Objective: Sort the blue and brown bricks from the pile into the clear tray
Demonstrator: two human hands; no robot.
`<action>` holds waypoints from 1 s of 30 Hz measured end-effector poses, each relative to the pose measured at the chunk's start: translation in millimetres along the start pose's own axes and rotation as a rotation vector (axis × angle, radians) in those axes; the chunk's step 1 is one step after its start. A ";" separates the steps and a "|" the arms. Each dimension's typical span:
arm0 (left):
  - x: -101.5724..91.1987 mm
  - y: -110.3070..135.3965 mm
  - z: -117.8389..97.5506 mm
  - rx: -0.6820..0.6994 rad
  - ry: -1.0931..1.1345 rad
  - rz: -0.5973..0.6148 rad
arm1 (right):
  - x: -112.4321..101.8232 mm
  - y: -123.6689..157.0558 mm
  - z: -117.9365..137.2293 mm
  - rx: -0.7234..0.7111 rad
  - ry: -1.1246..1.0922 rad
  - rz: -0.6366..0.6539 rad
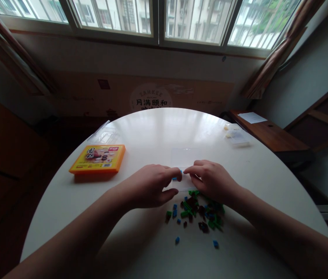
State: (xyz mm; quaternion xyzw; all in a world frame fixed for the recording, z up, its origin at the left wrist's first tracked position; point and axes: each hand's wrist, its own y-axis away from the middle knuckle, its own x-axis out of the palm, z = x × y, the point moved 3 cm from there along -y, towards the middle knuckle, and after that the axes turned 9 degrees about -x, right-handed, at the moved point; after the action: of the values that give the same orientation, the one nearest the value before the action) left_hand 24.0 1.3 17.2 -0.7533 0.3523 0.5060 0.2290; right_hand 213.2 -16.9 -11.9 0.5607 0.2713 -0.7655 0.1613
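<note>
A pale, partly see-through baseplate (185, 158) lies flat in the middle of the table. Small blue bricks (174, 178) show on it between my hands. My left hand (156, 185) reaches over the baseplate's left side, index finger bent down by the blue bricks, thumb held apart. From the other side my right hand (212, 177) stretches its index finger toward the same spot; its thumb hangs lower, apart from that finger. Whether the fingertips touch the bricks cannot be made out. Just below lies a loose pile of green, brown and blue bricks (191, 209), partly hidden by my right hand.
An orange and yellow box (98, 159) rests on the round white table (140, 240) at the left, with a clear plastic tray (106, 133) behind it. Another clear container (237, 137) sits at the far right. Beyond stands a brown side table (280, 135) with a paper (252, 117).
</note>
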 end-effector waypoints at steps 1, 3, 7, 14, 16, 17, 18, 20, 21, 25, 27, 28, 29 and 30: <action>-2.4 1.9 -4.1 0.008 -0.001 0.000 | 0.0 0.2 -0.2 0.004 -0.005 -0.010; -5.3 5.4 -11.7 0.015 -0.005 0.044 | 0.0 0.3 -0.3 0.009 -0.010 -0.031; -3.8 9.4 -20.2 0.039 0.008 0.125 | -1.3 0.9 -0.4 0.015 -0.013 -0.075; 0.0 8.3 -23.0 0.071 0.027 0.215 | -13.5 10.2 -3.7 -0.024 -0.047 -0.215; -1.3 7.8 -23.8 0.067 0.019 0.215 | -17.8 14.3 -4.6 -0.041 -0.072 -0.279; -1.6 7.6 -24.2 0.067 0.014 0.213 | -19.7 16.2 -4.6 -0.048 -0.084 -0.310; -1.7 7.3 -24.5 0.069 0.009 0.210 | -21.6 17.7 -4.4 -0.055 -0.093 -0.337; -0.9 6.9 -25.0 0.077 0.000 0.202 | -25.3 19.9 -3.2 -0.074 -0.111 -0.379; -0.2 6.7 -25.2 0.084 -0.003 0.198 | -27.3 20.7 -2.4 -0.085 -0.118 -0.395; 3.0 5.7 -25.3 0.110 -0.002 0.197 | -35.0 22.3 -0.4 -0.108 -0.134 -0.438; 5.3 4.9 -24.7 0.106 0.004 0.209 | -37.7 22.8 -0.3 -0.114 -0.136 -0.451; 6.6 4.5 -24.3 0.103 0.005 0.210 | -38.5 23.0 -0.5 -0.115 -0.136 -0.456; 8.1 4.0 -24.0 0.099 0.005 0.209 | -38.9 23.1 -0.6 -0.116 -0.137 -0.458; 9.6 3.5 -23.6 0.094 0.005 0.205 | -38.9 23.1 -0.8 -0.116 -0.139 -0.458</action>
State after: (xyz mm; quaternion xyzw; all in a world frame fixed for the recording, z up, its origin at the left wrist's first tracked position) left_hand 37.9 -20.4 17.4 -0.7030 0.4512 0.5079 0.2103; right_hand 238.9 -37.1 19.4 0.4204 0.4232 -0.8019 0.0337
